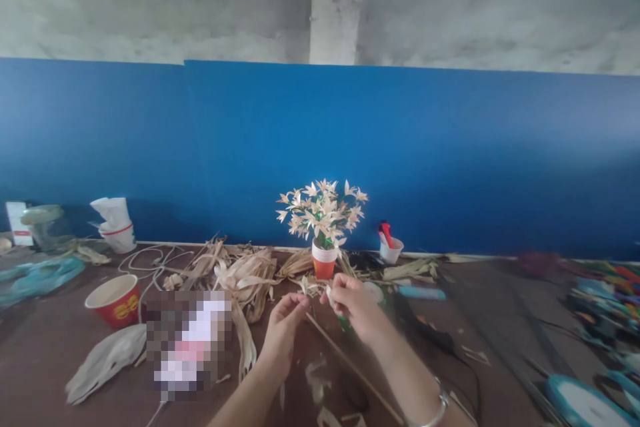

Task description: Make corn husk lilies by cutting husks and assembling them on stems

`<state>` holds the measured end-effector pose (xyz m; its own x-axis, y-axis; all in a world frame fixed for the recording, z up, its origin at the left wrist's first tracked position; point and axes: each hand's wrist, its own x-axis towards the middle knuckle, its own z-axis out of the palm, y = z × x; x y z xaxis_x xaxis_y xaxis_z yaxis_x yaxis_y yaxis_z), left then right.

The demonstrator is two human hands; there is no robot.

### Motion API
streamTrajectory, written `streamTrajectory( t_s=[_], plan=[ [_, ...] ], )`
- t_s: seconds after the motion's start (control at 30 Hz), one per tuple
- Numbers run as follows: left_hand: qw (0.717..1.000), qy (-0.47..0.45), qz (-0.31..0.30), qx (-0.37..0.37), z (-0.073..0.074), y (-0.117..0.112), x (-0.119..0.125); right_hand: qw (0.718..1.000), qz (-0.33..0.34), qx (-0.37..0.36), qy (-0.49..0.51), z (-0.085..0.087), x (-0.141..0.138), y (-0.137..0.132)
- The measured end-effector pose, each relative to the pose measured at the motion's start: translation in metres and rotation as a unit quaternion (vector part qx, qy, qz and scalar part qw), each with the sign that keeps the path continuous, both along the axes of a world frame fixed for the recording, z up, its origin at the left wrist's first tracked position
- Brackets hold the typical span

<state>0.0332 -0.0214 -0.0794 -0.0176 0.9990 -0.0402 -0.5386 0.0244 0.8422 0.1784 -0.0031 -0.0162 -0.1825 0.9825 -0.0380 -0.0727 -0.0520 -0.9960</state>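
My left hand [284, 332] is closed in a pinch at the base of a small pale flower [305, 285], which looks made of dried husk. Just to its right, my right hand [353, 307] has its fingers pressed round a small whitish piece [329, 291], too small to name surely. A thin stick [350, 368] slants from beside my left fingertips toward the lower right; whether it touches them I cannot tell. Beyond both hands, a red and white cup [324, 263] holds a bunch of similar cream flowers [325, 213] with green stems.
Dried husks [245, 273] are heaped left of the flower cup. Further left are a red paper bowl [114, 301], a white cord [159, 263] and a blurred-out object [190, 340]. A white cup [391, 250] with red-handled contents stands right, and ribbon rolls [583, 400] lie lower right. A blue partition [425, 147] rises behind.
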Motion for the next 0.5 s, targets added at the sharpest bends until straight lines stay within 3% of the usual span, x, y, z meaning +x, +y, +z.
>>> streamTrajectory(
  t_s=[0.17,0.5],
  plan=[
    [1.0,-0.007,-0.009,0.005,-0.003,0.001,0.0,0.994,0.013,-0.033,0.1,-0.001,-0.001,-0.001],
    [1.0,-0.026,-0.002,0.005,0.005,0.0,0.001,0.999,-0.018,0.046,0.011,0.008,-0.007,-0.011]
  ],
)
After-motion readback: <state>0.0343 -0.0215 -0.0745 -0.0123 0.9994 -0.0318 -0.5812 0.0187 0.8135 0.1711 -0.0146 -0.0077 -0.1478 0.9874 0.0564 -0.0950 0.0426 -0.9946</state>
